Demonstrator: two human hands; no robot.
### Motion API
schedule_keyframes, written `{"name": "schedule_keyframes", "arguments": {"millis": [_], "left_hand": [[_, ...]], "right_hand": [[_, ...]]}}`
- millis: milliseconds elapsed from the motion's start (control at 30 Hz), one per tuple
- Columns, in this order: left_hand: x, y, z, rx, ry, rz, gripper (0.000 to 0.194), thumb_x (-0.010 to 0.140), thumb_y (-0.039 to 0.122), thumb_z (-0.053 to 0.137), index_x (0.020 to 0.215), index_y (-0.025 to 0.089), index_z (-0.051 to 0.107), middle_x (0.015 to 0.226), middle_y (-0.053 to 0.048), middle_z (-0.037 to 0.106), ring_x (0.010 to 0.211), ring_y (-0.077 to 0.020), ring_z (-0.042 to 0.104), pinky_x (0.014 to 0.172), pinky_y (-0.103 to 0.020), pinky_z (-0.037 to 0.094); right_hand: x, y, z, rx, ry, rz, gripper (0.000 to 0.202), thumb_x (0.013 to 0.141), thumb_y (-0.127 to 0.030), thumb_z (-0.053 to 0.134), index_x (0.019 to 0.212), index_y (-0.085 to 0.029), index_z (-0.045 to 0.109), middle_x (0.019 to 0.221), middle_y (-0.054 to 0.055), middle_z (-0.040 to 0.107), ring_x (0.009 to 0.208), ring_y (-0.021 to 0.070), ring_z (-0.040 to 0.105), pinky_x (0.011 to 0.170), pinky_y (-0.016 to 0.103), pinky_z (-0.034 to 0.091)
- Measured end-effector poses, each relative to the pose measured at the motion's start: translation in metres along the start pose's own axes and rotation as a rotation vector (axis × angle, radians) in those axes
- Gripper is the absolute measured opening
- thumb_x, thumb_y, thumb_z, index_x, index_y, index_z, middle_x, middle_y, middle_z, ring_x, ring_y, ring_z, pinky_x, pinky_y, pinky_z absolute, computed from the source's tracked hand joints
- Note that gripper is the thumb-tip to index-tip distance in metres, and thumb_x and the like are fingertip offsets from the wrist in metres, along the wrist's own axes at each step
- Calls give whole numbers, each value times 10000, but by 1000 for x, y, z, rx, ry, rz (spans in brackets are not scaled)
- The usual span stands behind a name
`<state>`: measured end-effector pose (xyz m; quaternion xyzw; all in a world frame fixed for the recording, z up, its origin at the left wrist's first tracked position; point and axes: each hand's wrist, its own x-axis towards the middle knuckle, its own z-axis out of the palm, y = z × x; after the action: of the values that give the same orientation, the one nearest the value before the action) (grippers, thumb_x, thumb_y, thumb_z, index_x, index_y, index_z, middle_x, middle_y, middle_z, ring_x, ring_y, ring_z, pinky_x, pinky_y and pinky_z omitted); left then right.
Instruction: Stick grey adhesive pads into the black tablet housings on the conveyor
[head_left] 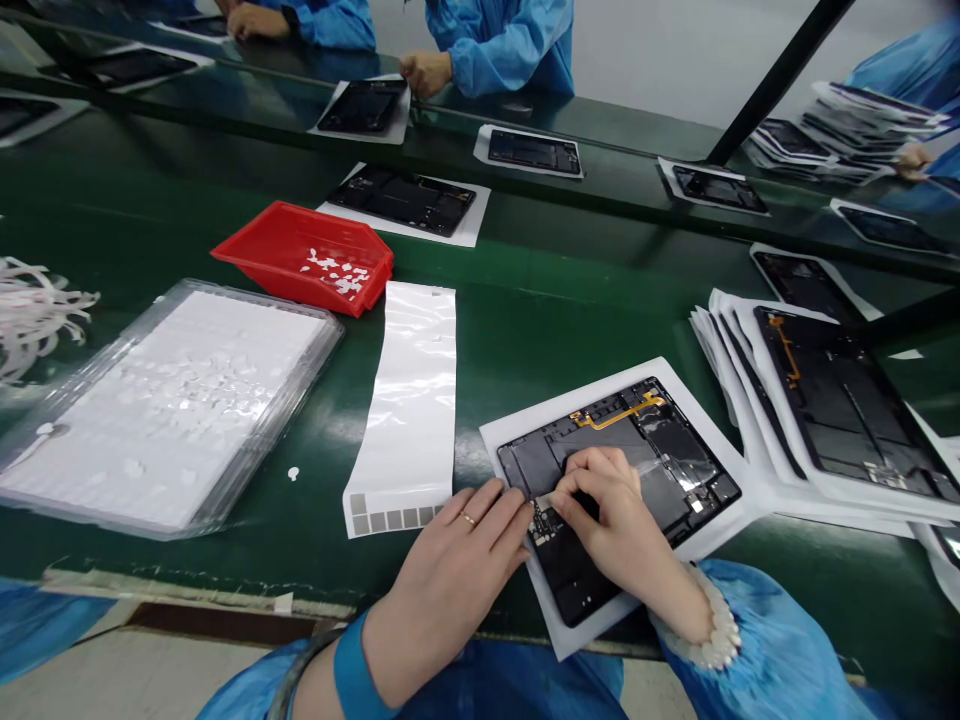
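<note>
An opened tablet housing [637, 440], black inside with an orange flex cable [622, 412], lies at a slant on a white sheet [499, 428] before me. The stretched fingers of my left hand [454, 560] rest on its left edge, beside a small circuit board. My right hand [622, 515] is over the middle of the housing, thumb and forefinger pinched together close to that board. A small pale piece seems to show at the fingertips, but its kind is hidden. Left of my hands lies a white sticker strip [411, 390] with grey squares along its near end.
A red bin [277, 250] holds white scraps. Next to it lies a clear-edged tray [300, 390] with white bits on a sheet. Stacked tablet housings [847, 400] stand at right. More housings line the raised shelf [622, 165], where co-workers in blue sleeves [510, 50] sit opposite.
</note>
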<state>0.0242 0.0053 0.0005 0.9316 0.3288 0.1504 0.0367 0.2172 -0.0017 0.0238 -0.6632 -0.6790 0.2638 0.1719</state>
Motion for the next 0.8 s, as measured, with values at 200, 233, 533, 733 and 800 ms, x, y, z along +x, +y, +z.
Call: {"name": "schedule_keyframes", "arguments": {"millis": [200, 233, 533, 733, 800], "left_hand": [[0, -1, 1, 3, 11, 0, 250, 968, 252, 425, 1140, 149, 574, 1130, -74, 647, 1081, -235, 573, 905, -377, 415], [1, -1, 1, 6, 8, -1, 254, 972, 253, 413, 1145, 155, 572, 1125, -71, 648, 1074, -233, 574, 903, -375, 415], [5, 4, -2, 27, -64, -4, 294, 949, 280, 459, 1224, 203, 530, 1120, -66, 614, 1067, -265, 553, 879, -403, 421], [5, 5, -1, 24, -92, -16, 301, 946, 276, 464, 1231, 197, 519, 1152, -69, 591, 1095, -269, 524, 907, -409, 395], [5, 5, -1, 30, -104, -9, 302, 952, 284, 458, 1235, 195, 516, 1176, -66, 583, 1109, -273, 512, 916, -412, 381]], "right_hand": [[0, 0, 1, -15, 12, -11, 193, 868, -215, 525, 681, -215, 572, 895, 40, 568, 923, 230, 462, 815, 419, 345], [0, 1, 1, -11, 11, -12, 196, 871, -221, 521, 682, -215, 571, 898, 42, 568, 925, 232, 458, 813, 422, 343], [0, 1, 1, -19, 11, -11, 186, 865, -210, 529, 687, -220, 581, 900, 43, 568, 949, 245, 455, 811, 424, 342], [-2, 6, -2, -69, 11, -81, 182, 892, -269, 504, 741, -220, 593, 909, 59, 567, 925, 238, 485, 817, 428, 392], [-1, 12, -8, -53, 81, -105, 160, 898, -288, 491, 808, -218, 602, 926, 69, 562, 925, 233, 513, 830, 413, 420]]}}
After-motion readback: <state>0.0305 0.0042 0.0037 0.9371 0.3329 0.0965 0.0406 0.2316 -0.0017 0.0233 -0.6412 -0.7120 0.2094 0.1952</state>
